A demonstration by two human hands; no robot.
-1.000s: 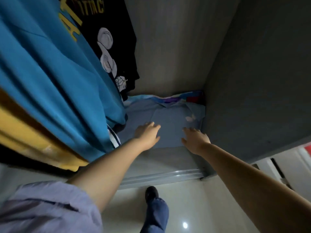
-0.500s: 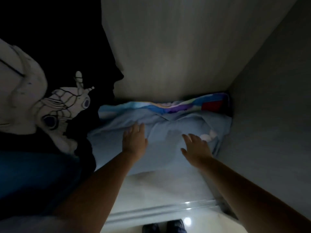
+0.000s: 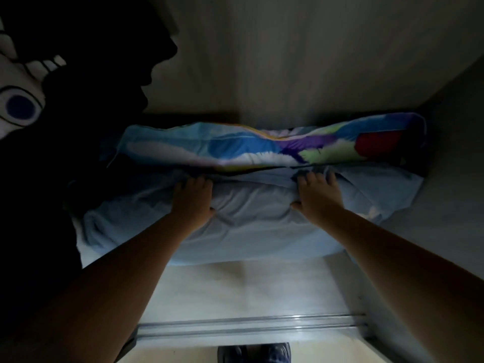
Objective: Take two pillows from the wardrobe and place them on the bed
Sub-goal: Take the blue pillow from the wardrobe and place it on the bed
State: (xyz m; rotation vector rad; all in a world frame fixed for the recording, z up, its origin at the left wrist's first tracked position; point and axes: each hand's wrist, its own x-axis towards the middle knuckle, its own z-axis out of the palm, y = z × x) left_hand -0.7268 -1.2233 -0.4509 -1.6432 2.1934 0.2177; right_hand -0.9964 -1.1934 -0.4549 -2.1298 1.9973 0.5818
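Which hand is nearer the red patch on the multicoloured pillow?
Right hand: just below-left of the red patch. Left hand is far left, both gripping the pale blue pillow.

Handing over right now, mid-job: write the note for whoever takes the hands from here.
Left hand: gripping the top of the light blue pillow, fingers curled over its far edge.
Right hand: same grip, further right on that pillow.
Light blue pillow: on the wardrobe floor, at the front.
Multicoloured pillow: behind it, against the wardrobe's back wall, untouched.
Done: hands are on the first pillow. Nothing is out of the wardrobe; the bed is out of view.
Left: lift the blue pillow out past the dark hanging clothes on the left, get the second pillow, put both on the bed.
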